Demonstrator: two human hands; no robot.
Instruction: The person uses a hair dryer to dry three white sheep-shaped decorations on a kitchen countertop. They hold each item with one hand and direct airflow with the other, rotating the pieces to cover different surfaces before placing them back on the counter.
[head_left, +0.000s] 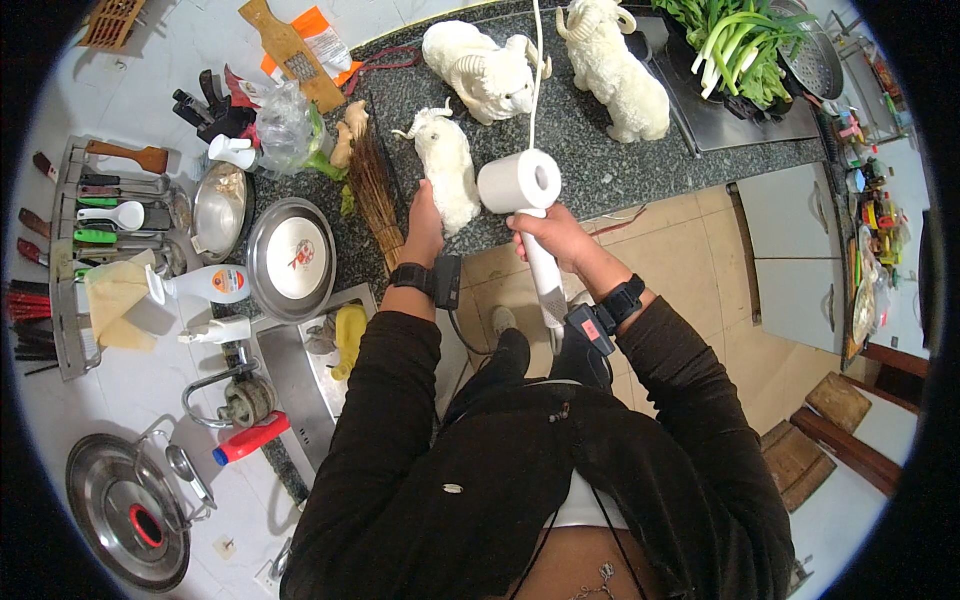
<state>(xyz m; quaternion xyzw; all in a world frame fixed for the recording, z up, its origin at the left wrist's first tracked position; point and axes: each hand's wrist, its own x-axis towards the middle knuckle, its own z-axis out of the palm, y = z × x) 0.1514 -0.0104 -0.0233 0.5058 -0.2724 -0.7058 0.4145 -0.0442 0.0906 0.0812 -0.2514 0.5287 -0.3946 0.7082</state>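
A white hair dryer (519, 181) is gripped by its handle in my right hand (559, 238), its round head beside the small white ram figurine (444, 161). Against the lower left side of that figurine rests my left hand (424, 222); its fingers are partly hidden, so whether they grip it cannot be told. A larger white ram figurine (480, 69) stands behind the small one, and another ram figurine (615, 75) stands further right. The dryer's white cord (537, 90) runs up across the counter.
The speckled stone counter (409, 82) holds a straw brush (373, 187), ginger (349, 135), a wooden board (292, 52) and a metal basin with a plate (291, 259). Leafy greens (739, 52) lie over the stove (750, 131). A sink (289, 360) is at left.
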